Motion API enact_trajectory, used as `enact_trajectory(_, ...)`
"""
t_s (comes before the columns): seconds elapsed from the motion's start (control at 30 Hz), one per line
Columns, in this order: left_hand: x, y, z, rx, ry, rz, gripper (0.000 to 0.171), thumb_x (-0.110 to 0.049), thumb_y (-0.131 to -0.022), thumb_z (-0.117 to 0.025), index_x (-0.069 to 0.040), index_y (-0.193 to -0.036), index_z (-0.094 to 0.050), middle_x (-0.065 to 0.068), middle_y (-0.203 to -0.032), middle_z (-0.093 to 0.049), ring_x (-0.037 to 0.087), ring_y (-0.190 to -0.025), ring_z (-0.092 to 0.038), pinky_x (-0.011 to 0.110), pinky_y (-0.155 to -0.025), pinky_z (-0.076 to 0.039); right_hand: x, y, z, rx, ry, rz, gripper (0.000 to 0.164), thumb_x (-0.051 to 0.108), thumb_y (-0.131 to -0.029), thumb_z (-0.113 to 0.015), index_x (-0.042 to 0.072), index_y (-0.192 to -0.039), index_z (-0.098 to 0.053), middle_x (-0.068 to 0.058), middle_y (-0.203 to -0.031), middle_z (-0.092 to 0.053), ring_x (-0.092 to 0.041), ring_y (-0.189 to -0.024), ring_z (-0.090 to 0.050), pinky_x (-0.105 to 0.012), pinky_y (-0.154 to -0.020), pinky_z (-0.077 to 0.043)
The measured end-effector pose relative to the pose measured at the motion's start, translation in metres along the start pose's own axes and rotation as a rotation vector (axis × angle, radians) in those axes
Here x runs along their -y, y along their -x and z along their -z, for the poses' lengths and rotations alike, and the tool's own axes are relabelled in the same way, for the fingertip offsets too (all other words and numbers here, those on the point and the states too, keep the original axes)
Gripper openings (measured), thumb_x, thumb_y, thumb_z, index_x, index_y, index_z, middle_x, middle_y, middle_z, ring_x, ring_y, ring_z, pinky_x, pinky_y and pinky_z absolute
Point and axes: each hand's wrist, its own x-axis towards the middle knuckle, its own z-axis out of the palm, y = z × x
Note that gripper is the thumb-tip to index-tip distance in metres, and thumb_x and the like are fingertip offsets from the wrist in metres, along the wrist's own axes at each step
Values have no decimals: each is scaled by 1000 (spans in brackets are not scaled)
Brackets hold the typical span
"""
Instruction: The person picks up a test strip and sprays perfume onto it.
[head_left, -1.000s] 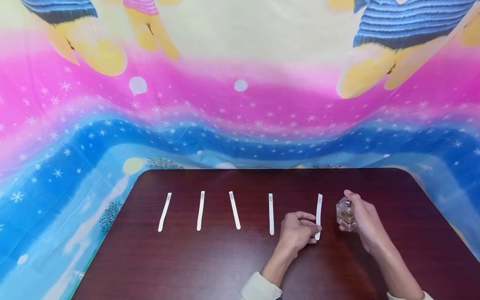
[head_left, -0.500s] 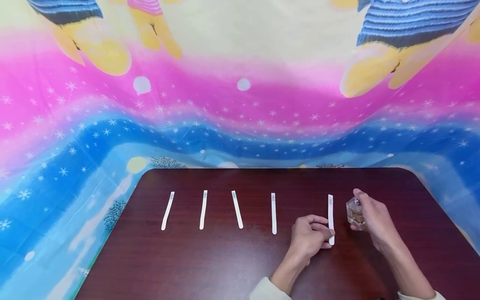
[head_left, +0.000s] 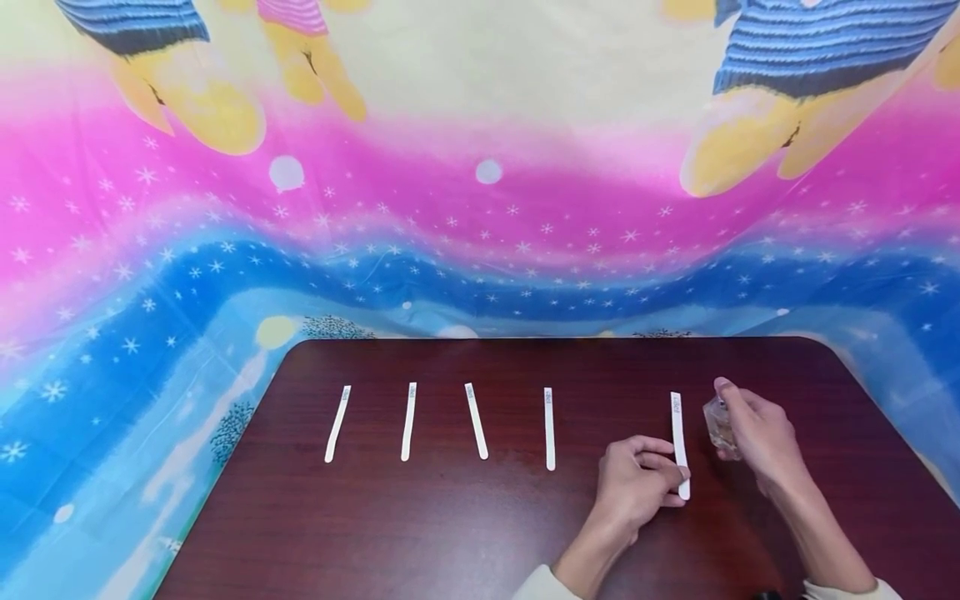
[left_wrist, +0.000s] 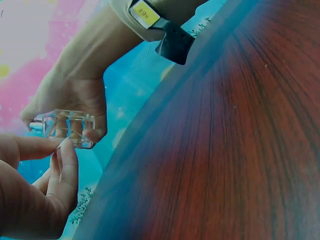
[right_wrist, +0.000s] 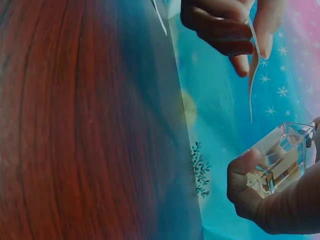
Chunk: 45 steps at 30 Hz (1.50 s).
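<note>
My left hand (head_left: pixel 636 482) pinches a white perfume test strip (head_left: pixel 677 425) near its rounded lower end, thumb on top. Small writing marks the strip's far end. In the right wrist view this strip (right_wrist: pixel 254 70) is seen nearly edge-on, slightly bowed and held above the table. To its right, my right hand (head_left: pixel 767 433) grips a clear, faceted glass perfume bottle (head_left: pixel 717 427), one digit at its top. Pale amber liquid shows inside the bottle (right_wrist: pixel 280 160) in the right wrist view. A short gap separates bottle and strip in the head view.
Several more strips lie spaced in a row on the dark red-brown table (head_left: pixel 420 525), among them a leftmost strip (head_left: pixel 337 425) and a strip nearest my left hand (head_left: pixel 550 429). A printed pink and blue cloth (head_left: pixel 420 208) hangs behind the table's far edge.
Both hands have shifted right in the head view, carrying the strip and the bottle with them. The held strip now leans the other way, its far end to the left.
</note>
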Motion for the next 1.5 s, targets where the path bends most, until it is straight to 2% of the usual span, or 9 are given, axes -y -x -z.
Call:
enact_trajectory(0.27, 1, 2, -5, 12, 26, -5, 28, 15, -79, -79, -9, -93, -75, 2, -73, -71, 13, -59, -66, 24, -52, -61, -4, -2, 2, -61, 126, 4, 75, 66, -108, -44, -5, -119, -67, -8, -83, -66, -15, -63, -63, -37, -55, -63)
enact_trajectory(0.5, 3, 2, -8, 23, 43, -1, 29, 15, -78, -78, -9, -93, -75, 3, -74, -72, 14, -60, -67, 25, -52, -61, -5, -1, 1, -92, 221, 21, 78, 68, -108, -42, -4, -123, -67, -15, -88, -68, -21, -59, -65, -36, -54, -60)
enact_trajectory(0.7, 2, 2, -10, 22, 47, 0, 29, 15, -78, -78, -9, -93, -75, 3, -74, -72, 15, -60, -66, 24, -52, -61, -6, -1, 2, -102, 239, 23, 78, 68, -108, -41, -4, -124, -67, -17, -89, -69, -21, -58, -67, -36, -54, -60)
enact_trajectory(0.93, 1, 2, -8, 26, 45, -3, 29, 16, -79, -78, -9, -94, -75, 3, -75, -72, 14, -60, -66, 24, -52, -61, -4, -2, 1, -91, 145, -23, 80, 68, -108, -36, -4, -129, -65, -14, -91, -67, -17, -64, -66, -35, -57, -62)
enact_trajectory(1.07, 1, 0, -7, 18, 39, 0, 29, 16, -79, -78, -9, -94, -75, 3, -75, -72, 13, -57, -63, 25, -52, -62, -3, -1, 1, -86, 44, -51, 73, 65, -109, -37, -1, -114, -67, -3, -74, -61, -14, -64, -64, -34, -57, -62)
enact_trajectory(1.17, 1, -2, -5, 15, 36, 1, 28, 15, -80, -78, -9, -94, -75, 3, -75, -72, 13, -56, -62, 24, -52, -61, -4, 0, 1, -76, -11, -60, 68, 62, -110, -37, 1, -111, -66, 3, -68, -58, -13, -62, -64, -33, -57, -63)
enact_trajectory(1.23, 2, -3, -3, 22, 32, -6, 27, 15, -80, -78, -8, -96, -75, 3, -76, -72, 13, -57, -63, 25, -53, -62, -5, 0, 1, -60, -40, -52, 67, 58, -111, -35, 1, -126, -66, 5, -71, -59, -12, -62, -64, -33, -57, -63)
enact_trajectory(1.33, 3, -6, 1, 27, 25, -13, 26, 14, -81, -78, -6, -98, -75, 4, -77, -72, 13, -58, -64, 27, -54, -63, -6, 1, 1, -28, -68, -27, 69, 53, -113, -32, -1, -150, -54, 7, -79, -60, -10, -65, -64, -33, -58, -64)
enact_trajectory(1.5, 2, -11, 7, 14, 0, -9, 26, 13, -82, -78, -5, -99, -75, 5, -77, -73, 12, -58, -64, 27, -55, -63, -5, 2, 0, 7, -84, 3, 72, 56, -113, -33, -6, -142, -56, 5, -78, -60, -11, -67, -62, -33, -59, -64)
